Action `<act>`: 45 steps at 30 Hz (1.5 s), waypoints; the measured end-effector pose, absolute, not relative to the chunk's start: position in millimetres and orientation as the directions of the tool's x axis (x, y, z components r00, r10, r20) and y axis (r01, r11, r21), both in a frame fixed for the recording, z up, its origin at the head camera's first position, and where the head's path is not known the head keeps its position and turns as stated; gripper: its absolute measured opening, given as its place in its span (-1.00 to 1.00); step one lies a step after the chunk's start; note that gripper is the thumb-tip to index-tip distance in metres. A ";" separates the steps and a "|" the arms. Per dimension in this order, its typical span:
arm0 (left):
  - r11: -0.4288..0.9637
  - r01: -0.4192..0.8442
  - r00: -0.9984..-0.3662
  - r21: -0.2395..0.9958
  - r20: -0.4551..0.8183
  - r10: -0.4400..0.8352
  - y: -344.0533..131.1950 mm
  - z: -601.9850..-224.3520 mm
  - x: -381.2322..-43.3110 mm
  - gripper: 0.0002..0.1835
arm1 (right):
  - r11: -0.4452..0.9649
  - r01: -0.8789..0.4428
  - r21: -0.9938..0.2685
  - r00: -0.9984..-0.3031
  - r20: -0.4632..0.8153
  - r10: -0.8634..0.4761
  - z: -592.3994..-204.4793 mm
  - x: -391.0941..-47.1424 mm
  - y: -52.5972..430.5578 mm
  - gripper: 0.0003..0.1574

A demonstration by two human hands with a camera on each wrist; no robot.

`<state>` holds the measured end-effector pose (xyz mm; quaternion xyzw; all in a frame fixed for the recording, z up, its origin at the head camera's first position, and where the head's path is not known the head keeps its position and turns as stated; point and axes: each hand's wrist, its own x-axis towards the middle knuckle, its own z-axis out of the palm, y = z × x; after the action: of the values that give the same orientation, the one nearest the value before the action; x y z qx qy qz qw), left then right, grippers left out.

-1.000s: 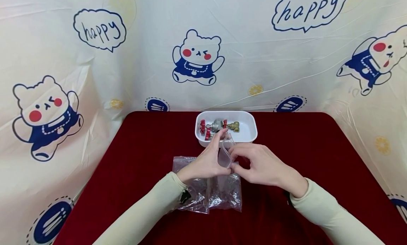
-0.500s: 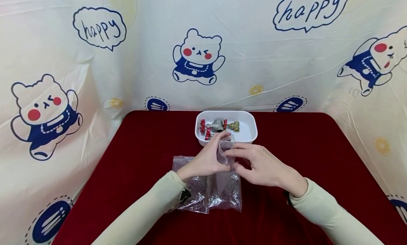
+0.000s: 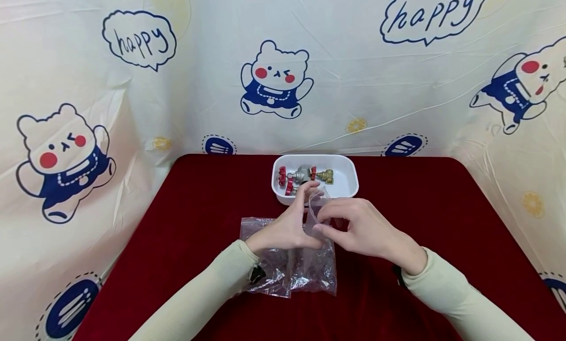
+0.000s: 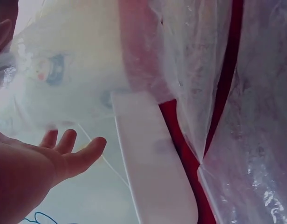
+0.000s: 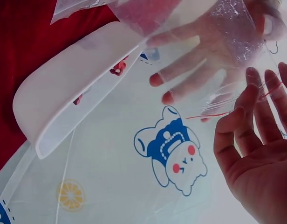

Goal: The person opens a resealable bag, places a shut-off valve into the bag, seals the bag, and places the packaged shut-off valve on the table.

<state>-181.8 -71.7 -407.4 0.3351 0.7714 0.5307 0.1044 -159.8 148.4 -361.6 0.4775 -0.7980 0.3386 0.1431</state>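
A clear plastic zip bag (image 3: 313, 219) stands upright between the two hands, its mouth bowed apart. My left hand (image 3: 287, 223) curves around its left side, thumb low and fingers high. In the right wrist view, those fingers look straight and spread through the plastic (image 5: 236, 37). The right hand (image 3: 362, 228) pinches the bag's near right edge between thumb and fingers. A red line runs along the bag near the right fingertips. Under the hands lie more clear bags (image 3: 311, 277), flat on the red cloth. Whether anything is inside the held bag cannot be made out.
Behind the hands stands a white tray (image 3: 347, 191) holding several valves with red handwheels, one with a brass body (image 3: 326, 176). A red cloth (image 3: 420, 208) covers the table. Printed curtains (image 3: 353, 85) hang at the back and both sides.
The right fingers shift over the bag's mouth, dipping left and then coming back to pinch its edge. The mouth changes shape. The left hand stays nearly in place, and the tray does not move.
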 end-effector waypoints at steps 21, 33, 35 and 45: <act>0.209 0.431 -0.764 0.878 0.232 0.602 -73.2 -406.1 -188.4 0.37 | 0.290 -0.883 -0.370 -0.462 0.575 -0.675 -363.9 -161.3 146.2 -0.83; 0.209 0.430 -0.782 0.878 0.247 0.572 -75.7 -405.9 -192.3 0.17 | 0.273 -0.782 -0.560 -0.605 0.579 -0.546 -354.2 -172.4 151.5 -0.84; 0.211 0.423 -0.784 0.881 0.239 0.572 -75.6 -404.3 -192.4 0.18 | 0.313 -0.742 -0.593 -0.662 0.573 -0.483 -349.9 -180.0 154.6 -0.87; 0.232 0.379 -0.802 0.896 0.193 0.566 -76.0 -404.5 -191.3 0.17 | 0.586 -0.464 -0.664 -0.886 0.340 -0.316 -329.1 -239.7 162.6 -0.82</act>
<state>-191.3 -76.0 -404.5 0.3028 0.7802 0.5406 0.0864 -239.7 162.6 -329.1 0.2199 -0.8857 0.3980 0.0930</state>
